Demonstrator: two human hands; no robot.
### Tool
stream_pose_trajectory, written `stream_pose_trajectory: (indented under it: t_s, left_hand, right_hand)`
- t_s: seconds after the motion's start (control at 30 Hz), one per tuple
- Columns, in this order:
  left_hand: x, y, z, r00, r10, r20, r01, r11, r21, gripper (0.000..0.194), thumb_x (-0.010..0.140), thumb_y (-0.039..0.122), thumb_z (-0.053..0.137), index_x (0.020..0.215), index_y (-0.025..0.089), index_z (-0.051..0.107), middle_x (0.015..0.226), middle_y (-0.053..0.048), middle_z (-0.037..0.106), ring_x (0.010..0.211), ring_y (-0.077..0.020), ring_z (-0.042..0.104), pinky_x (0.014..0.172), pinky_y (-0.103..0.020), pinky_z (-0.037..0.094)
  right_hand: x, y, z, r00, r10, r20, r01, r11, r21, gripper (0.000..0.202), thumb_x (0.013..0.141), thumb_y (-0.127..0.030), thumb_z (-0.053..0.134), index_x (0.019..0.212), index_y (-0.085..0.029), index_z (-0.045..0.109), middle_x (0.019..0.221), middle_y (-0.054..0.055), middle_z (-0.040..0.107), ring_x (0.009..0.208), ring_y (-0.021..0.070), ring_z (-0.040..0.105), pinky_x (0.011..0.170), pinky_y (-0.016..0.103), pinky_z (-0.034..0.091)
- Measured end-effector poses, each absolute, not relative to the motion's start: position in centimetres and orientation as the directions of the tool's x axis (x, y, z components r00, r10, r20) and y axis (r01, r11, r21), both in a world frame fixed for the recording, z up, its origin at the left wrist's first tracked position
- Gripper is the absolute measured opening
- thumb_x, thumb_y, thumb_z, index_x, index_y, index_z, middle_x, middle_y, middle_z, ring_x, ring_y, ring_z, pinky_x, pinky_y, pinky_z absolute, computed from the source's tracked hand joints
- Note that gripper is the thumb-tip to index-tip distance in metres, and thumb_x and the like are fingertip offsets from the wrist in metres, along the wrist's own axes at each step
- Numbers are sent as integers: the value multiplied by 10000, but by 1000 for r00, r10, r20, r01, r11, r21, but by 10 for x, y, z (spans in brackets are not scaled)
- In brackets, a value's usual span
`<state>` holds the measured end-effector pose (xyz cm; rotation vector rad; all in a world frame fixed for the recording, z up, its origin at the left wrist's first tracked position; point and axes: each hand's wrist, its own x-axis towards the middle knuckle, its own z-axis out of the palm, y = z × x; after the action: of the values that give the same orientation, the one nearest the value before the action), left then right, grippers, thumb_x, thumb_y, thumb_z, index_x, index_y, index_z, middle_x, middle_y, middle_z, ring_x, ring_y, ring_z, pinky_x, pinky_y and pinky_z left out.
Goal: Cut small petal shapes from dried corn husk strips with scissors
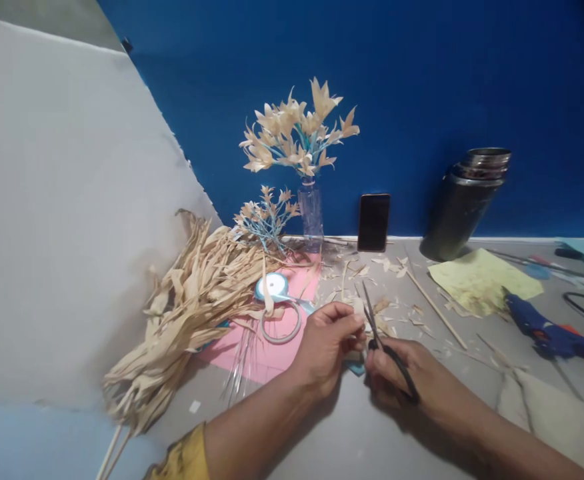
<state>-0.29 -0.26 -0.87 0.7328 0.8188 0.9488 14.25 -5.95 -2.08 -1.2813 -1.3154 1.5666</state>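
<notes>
My left hand (329,340) pinches a small piece of pale dried husk (359,308) between thumb and fingers. Close beside it, my right hand (397,370) holds a pair of black-handled scissors (373,320), the blades pointing up and slightly parted next to the husk piece. Small husk scraps (387,273) litter the table around both hands. To the left of my left hand are a roll of light blue ribbon (272,287) and a grey tape ring (281,339) on a pink sheet (272,357).
A large bundle of dried husks (197,287) leans at left. Husk flowers (297,130) stand in a clear bottle (311,213), with a smaller bunch (267,217) beside it. Behind are a phone (373,222) and a dark flask (465,207). At right lie yellow paper (482,273) and a blue glue gun (547,330).
</notes>
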Motion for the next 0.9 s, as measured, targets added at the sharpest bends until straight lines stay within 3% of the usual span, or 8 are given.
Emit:
stream_pose_trajectory:
  t_s: [0.33,0.9]
  left_hand:
    - [-3,-5,-7,332,902,-274,-371,392,842,241,653,230,775,697,165,547,624,6,582,576,-107,553,556,-228,404]
    - [-4,-4,-6,335,910,-244,-396,371,840,279,631,261,815,682,166,558,652,-5,599,586,-115,573,574,-240,402]
  right_hand:
    - [139,-60,-27,-255,937,-240,133,-212,-968,448,824,-570,647,654,-210,442,573,-61,405,525,100,300,493,249,220]
    - [139,-61,-23,-187,936,-300,177,-268,-947,468,801,-597,618,585,-214,457,509,-42,464,479,110,385,487,248,302]
